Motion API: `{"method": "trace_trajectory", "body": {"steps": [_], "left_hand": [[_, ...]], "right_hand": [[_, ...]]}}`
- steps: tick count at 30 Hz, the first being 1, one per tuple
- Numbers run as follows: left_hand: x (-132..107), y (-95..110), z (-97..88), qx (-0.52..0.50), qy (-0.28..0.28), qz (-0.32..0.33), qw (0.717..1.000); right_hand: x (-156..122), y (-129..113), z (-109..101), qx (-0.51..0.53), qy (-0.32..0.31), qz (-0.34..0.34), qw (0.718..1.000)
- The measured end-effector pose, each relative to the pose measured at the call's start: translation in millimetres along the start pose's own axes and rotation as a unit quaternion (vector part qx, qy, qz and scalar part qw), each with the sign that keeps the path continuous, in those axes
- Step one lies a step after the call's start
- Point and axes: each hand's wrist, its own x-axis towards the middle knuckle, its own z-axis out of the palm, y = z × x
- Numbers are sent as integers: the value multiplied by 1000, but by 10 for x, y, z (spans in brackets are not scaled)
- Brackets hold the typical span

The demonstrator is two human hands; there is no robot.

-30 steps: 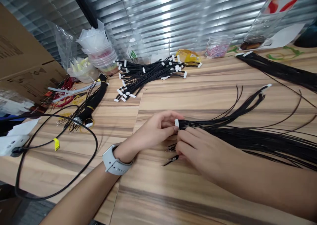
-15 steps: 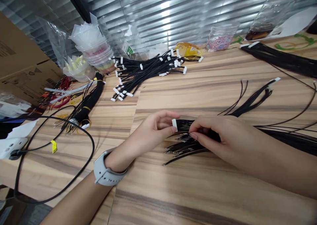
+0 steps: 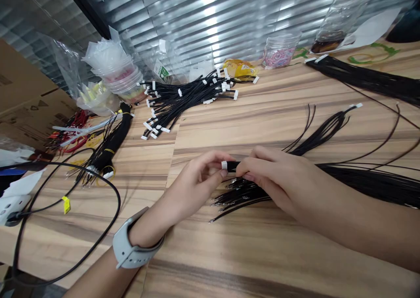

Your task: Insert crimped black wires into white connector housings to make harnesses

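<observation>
Two hands, left (image 3: 193,182) pinching white connector (image 3: 224,165), right (image 3: 275,180) its black wires (image 3: 231,166), on wooden table (image 3: 262,254), blinds (image 3: 197,22) behind.

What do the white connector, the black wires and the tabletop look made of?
White connector: likely moulded plastic, matte. Black wires: thin flexible strands, probably plastic-insulated, with bare metallic-looking tips. Tabletop: wood-grain, smooth, slight sheen; solid wood or laminate cannot be told.

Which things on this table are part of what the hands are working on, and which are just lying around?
In use: left hand pinching white connector; right hand gripping black wires behind it; loose wire ends below.
Lying about: connector-tipped cable pile; stacked plastic cups; rubber-band jar; cardboard box; looped black cord.
</observation>
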Motion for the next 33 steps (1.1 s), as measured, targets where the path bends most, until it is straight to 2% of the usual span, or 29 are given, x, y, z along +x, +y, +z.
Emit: {"method": "trace_trajectory", "body": {"steps": [6,12,18,25,33], "left_hand": [[-4,1,4,10,15,-22,1000],[23,25,32,-26,43,-79,996],[6,48,24,-60,30,-102,993],[-11,67,7,-48,43,-129,990],[-1,74,14,-106,45,-160,980]], "right_hand": [[-9,10,45,3,17,23,1000],[29,36,-4,84,40,83,992],[47,60,-7,151,25,137,979],[20,91,60,177,38,120,976],[-9,63,69,121,53,75,988]]}}
